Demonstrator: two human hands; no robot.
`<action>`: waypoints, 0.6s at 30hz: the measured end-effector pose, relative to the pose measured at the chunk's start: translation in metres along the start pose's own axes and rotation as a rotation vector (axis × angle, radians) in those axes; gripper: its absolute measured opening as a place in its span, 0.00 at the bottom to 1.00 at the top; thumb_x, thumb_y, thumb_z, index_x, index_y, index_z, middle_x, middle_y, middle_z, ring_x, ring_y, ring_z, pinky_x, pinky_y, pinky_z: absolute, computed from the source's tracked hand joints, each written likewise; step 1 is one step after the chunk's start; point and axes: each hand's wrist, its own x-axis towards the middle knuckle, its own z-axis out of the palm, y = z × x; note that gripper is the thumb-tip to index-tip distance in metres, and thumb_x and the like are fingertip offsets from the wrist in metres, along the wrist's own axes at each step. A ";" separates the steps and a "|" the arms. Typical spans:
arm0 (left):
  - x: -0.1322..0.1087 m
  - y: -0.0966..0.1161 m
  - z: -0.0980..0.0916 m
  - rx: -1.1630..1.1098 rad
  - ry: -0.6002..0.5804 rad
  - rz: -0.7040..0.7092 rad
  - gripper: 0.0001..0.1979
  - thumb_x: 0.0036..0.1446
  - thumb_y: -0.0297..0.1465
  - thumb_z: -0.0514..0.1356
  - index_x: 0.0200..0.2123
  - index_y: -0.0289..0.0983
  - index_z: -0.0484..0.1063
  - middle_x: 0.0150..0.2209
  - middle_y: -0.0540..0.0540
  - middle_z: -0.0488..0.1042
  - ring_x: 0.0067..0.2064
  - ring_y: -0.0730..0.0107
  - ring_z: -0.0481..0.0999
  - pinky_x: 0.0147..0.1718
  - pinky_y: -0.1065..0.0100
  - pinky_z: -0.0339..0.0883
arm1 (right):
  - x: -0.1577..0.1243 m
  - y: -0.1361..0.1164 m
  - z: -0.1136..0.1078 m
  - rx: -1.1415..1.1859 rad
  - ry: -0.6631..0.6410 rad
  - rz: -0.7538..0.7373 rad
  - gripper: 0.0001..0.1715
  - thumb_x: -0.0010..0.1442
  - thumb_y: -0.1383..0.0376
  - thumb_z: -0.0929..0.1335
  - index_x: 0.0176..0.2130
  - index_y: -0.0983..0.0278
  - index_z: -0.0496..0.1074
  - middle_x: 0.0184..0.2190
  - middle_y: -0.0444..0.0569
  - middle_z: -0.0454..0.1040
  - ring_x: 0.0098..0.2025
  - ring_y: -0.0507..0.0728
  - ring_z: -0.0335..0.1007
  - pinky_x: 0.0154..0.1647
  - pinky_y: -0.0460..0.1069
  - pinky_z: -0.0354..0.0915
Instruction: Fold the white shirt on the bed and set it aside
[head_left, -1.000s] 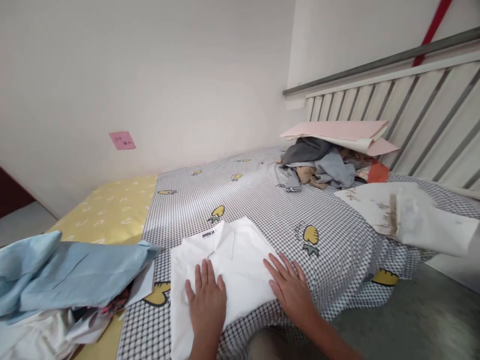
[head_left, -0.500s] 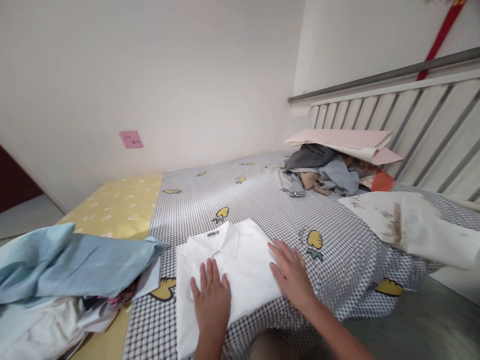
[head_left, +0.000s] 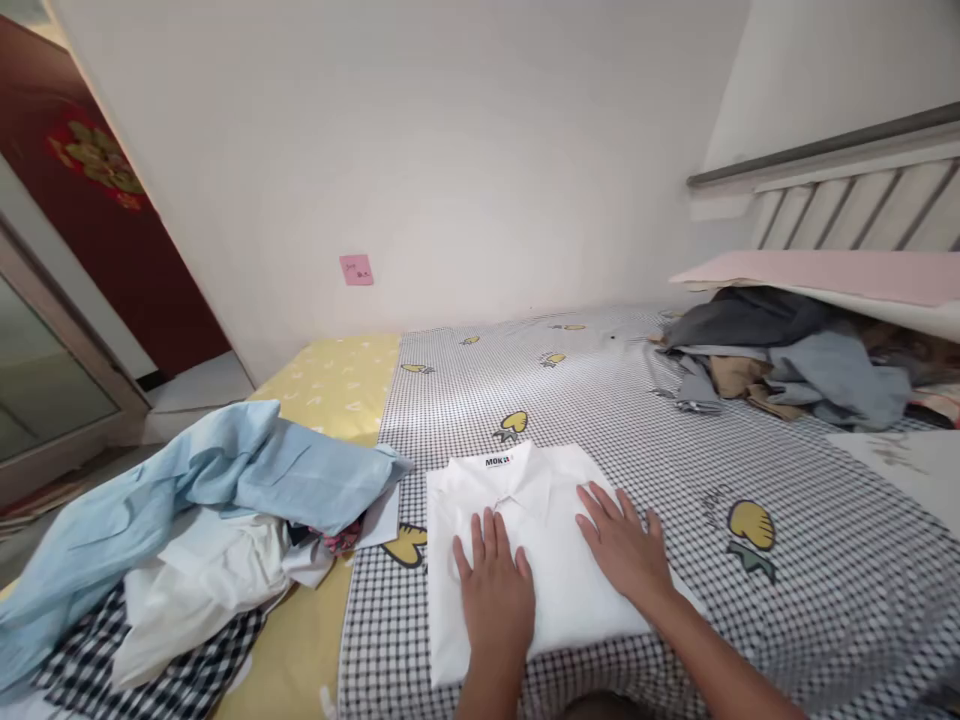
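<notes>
A folded white collared shirt (head_left: 540, 490) with a label at its neck lies on the black-and-white checked bedsheet (head_left: 600, 400). My left hand (head_left: 495, 590) rests flat on the shirt's lower middle, fingers stretched out and close together. My right hand (head_left: 622, 545) lies flat on the shirt's right part, fingers spread. Neither hand holds anything.
A heap of clothes lies at the left: a light blue shirt (head_left: 225, 480), white garments (head_left: 202, 590) and a checked cloth. A yellow sheet (head_left: 330, 385) borders the checked one. Grey and tan clothes (head_left: 780, 350) sit at the far right under pink boards (head_left: 840, 275). A pink note (head_left: 356, 269) sticks on the wall.
The view has swung left, showing a red door and more of the left heap. My right hand has slid from the shirt's right edge onto the shirt. The left hand stays flat.
</notes>
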 end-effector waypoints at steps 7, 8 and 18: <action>-0.003 0.003 0.000 -0.075 0.019 -0.028 0.27 0.70 0.42 0.49 0.68 0.40 0.61 0.70 0.46 0.61 0.72 0.55 0.59 0.71 0.41 0.52 | 0.003 -0.005 0.001 -0.099 0.187 0.011 0.33 0.72 0.54 0.54 0.71 0.55 0.60 0.75 0.48 0.52 0.75 0.70 0.45 0.70 0.73 0.43; -0.003 0.003 0.000 -0.075 0.019 -0.026 0.27 0.70 0.43 0.49 0.68 0.40 0.61 0.70 0.46 0.60 0.72 0.55 0.59 0.71 0.40 0.52 | 0.000 -0.006 -0.001 -0.119 0.273 -0.023 0.32 0.72 0.57 0.54 0.69 0.56 0.63 0.75 0.50 0.52 0.75 0.70 0.43 0.71 0.73 0.40; -0.004 0.005 0.001 -0.067 0.035 -0.022 0.27 0.71 0.43 0.48 0.67 0.40 0.63 0.70 0.45 0.62 0.72 0.55 0.59 0.69 0.41 0.56 | 0.005 -0.016 0.015 -0.023 0.033 -0.224 0.35 0.72 0.48 0.50 0.72 0.50 0.57 0.74 0.40 0.53 0.76 0.63 0.44 0.72 0.68 0.44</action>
